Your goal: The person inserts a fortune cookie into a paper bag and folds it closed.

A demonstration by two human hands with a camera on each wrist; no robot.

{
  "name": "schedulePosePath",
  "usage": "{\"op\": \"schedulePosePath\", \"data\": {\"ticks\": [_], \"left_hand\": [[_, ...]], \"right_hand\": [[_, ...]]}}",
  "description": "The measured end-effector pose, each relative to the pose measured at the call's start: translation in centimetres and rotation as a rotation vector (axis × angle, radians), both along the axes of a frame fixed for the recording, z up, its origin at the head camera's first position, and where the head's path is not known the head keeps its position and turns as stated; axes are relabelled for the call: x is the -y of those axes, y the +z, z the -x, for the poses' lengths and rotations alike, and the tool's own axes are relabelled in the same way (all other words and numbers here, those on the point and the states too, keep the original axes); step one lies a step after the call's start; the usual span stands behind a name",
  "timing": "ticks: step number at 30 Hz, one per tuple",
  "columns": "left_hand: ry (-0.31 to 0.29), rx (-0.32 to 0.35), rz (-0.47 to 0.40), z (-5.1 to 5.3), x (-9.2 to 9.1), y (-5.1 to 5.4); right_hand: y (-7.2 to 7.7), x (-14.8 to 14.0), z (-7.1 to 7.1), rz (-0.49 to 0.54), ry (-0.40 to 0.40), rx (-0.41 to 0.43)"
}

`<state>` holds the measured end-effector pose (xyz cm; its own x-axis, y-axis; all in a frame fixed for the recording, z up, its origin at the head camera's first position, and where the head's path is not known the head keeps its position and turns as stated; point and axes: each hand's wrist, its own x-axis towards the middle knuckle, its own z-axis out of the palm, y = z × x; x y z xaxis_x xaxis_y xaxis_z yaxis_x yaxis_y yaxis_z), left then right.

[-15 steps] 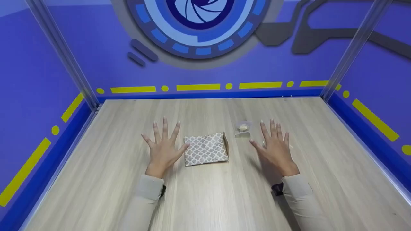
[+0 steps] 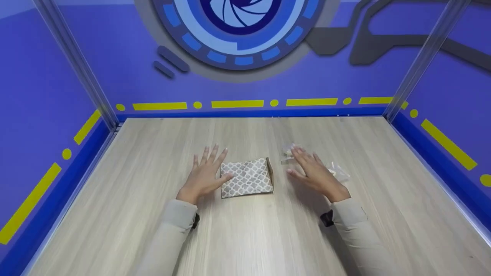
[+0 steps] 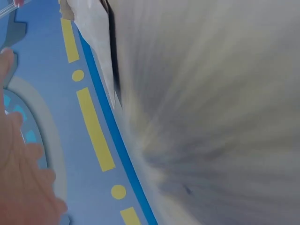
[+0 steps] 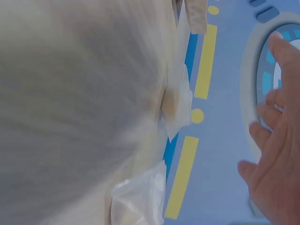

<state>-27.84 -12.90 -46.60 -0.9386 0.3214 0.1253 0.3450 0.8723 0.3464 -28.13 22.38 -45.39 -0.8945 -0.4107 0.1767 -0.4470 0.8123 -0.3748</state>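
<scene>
A flat box or pouch (image 2: 245,178) with a white-and-grey lattice pattern lies mid-table, its brown right side standing slightly open. My left hand (image 2: 205,176), fingers straight, is at its left edge, the thumb overlapping the pattern in the head view; contact is unclear. My right hand (image 2: 316,174) is held flat above the table to the right, holding nothing. Its fingertips partly cover a small clear plastic bag (image 2: 285,155); the right wrist view shows a beige piece inside this bag (image 4: 176,105). A second clear bag (image 2: 340,172) lies partly behind the right hand.
The wood-grain table (image 2: 245,237) is bounded by a blue back wall (image 2: 96,57) and side walls with yellow dashes. Metal corner posts (image 2: 422,61) stand at both back corners. A dark wristband (image 2: 327,218) sits at the right cuff.
Both hands have moved inward, the left to the right and the right to the left, with their fingers less spread. More of the second bag shows. The patterned item stays put.
</scene>
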Motion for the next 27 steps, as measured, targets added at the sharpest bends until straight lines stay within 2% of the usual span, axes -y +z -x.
{"op": "schedulePosePath", "data": {"ticks": [7,11,20,27], "left_hand": [[-0.123,0.098,0.021,0.7,-1.3,0.0],[-0.171,0.144,0.051,1.3,-2.3,-0.1],[-0.229,0.193,0.11,2.1,-4.8,0.0],[-0.237,0.219,0.18,2.6,-6.5,-0.2]], "right_hand": [[-0.6,1.3,0.6,0.044,0.157,0.092],[-1.1,1.8,1.0,0.077,0.211,0.142],[-1.9,3.1,1.6,0.1,0.262,0.191],[-2.1,3.9,1.9,0.076,0.279,0.253]]}}
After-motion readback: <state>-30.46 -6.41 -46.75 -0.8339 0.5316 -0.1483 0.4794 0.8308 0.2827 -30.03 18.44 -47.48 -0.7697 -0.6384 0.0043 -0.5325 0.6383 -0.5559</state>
